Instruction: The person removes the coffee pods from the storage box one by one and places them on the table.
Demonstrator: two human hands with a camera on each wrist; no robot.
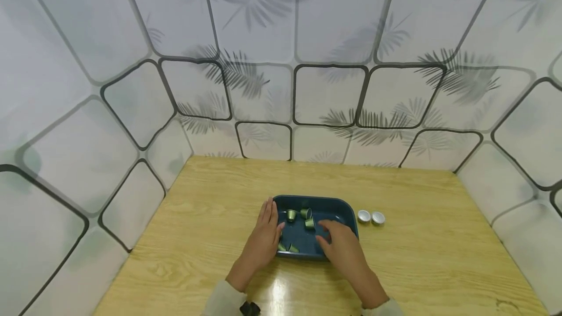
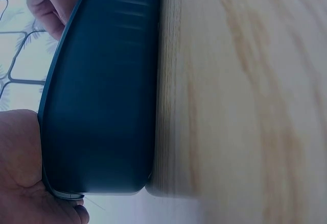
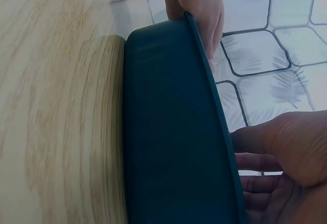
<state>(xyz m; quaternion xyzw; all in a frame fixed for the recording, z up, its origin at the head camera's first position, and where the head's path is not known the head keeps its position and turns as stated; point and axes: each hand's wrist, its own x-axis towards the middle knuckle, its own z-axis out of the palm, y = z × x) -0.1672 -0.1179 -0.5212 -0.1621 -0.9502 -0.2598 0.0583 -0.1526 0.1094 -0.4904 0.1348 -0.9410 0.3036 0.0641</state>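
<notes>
A dark blue rectangular tray [image 1: 327,204] holds several small green coffee capsules [image 1: 291,215], some lying on their sides, in its left and middle parts. My left hand [image 1: 262,235] rests along the tray's left rim with straight fingers, the thumb reaching inside. Over the right part of the tray is my right hand [image 1: 344,245], its thumb and index finger bent and spread apart beside a green capsule [image 1: 310,224]. No object shows between them. The right wrist view has the tray's outer wall [image 3: 173,122] hiding the tips of the right fingers [image 3: 260,183].
Two small round white-topped pieces [image 1: 364,216] sit side by side on the wooden table [image 1: 219,184], just right of the tray. White patterned curtains [image 1: 263,91] with dark outlines and leaf prints stand behind the table and at both sides.
</notes>
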